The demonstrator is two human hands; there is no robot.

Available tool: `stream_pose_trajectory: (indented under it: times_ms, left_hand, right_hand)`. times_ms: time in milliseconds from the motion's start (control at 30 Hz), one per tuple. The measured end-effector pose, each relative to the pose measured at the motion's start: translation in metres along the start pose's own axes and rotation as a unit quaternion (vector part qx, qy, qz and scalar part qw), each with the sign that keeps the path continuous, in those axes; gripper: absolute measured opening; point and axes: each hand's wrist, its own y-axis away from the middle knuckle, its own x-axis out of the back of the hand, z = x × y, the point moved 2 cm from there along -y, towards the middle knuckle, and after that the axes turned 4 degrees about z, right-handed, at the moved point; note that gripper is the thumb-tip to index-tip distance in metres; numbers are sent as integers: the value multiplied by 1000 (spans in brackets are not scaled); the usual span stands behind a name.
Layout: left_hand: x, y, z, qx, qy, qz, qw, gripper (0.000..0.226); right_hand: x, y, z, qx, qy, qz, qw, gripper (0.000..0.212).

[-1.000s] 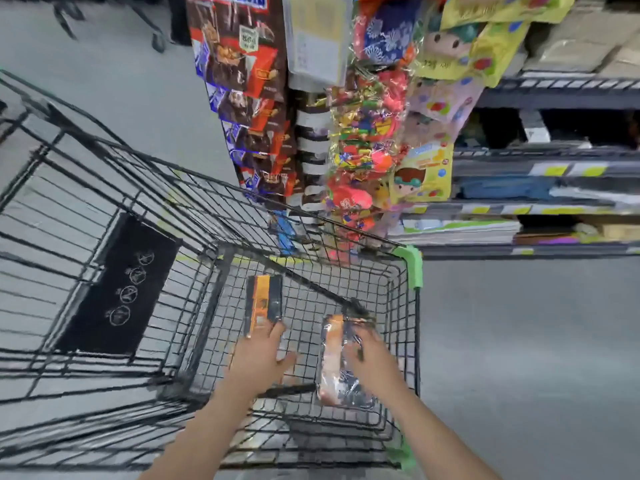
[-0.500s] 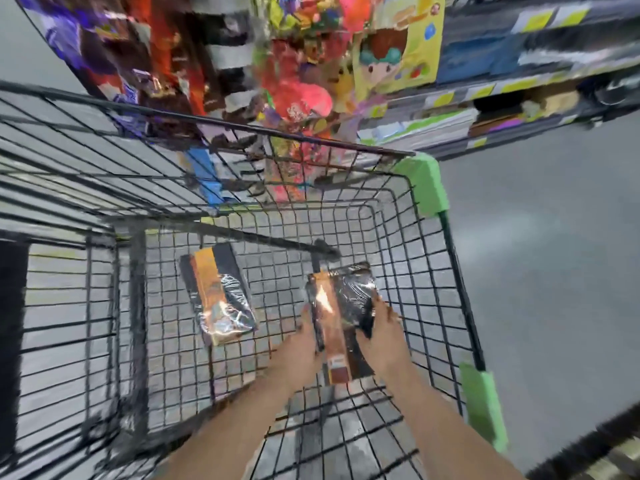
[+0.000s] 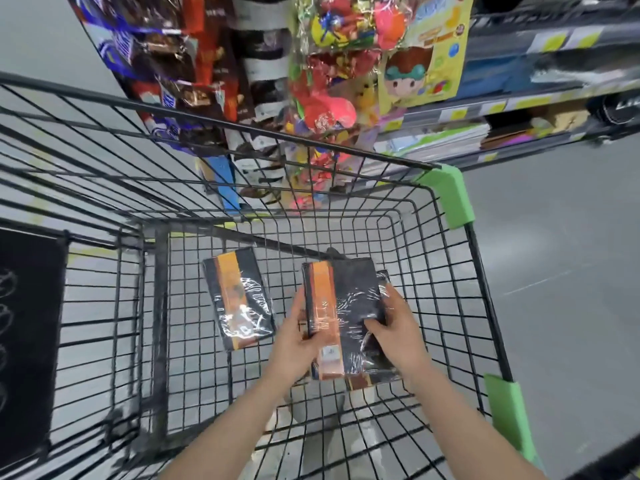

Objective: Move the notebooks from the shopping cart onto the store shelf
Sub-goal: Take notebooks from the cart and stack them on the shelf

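You look down on smooth grey floor [image 3: 554, 271], evenly lit. Ahead hang snack packets [image 3: 180, 81] and bright toy bags [image 3: 329, 81]. At right, dark shelving [image 3: 536, 39] with yellow price tags [image 3: 550, 43]; its lowest tier carries flat stacked books [image 3: 436, 143].

Hanging snack packets [image 3: 194, 95]: print was there, but too blurred to read.
Yellow shelf price tags [image 3: 554, 41]: no figures could be made out.
Held notebook [image 3: 349, 313]: a small white sticker near its lower end was illegible.
Cart's black panel [image 3: 24, 341]: only faint round outline symbols showed, no words.
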Motion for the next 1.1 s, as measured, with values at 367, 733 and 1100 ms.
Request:
stream_pose_trajectory:
  times_ms: [367, 733, 1100]
  left_hand:
    - [65, -5, 32, 1, 38, 39, 998, 79]
    - [181, 19, 29, 44, 93, 115, 988, 73]
    - [251, 17, -20, 46, 12, 188, 981, 84]
  right_hand:
    - [-30, 2, -32, -40, -181, -178, 967, 63]
    - [-112, 8, -102, 3, -142, -241, 960, 57]
    - [-169, -13, -71, 16, 7, -152, 988, 57]
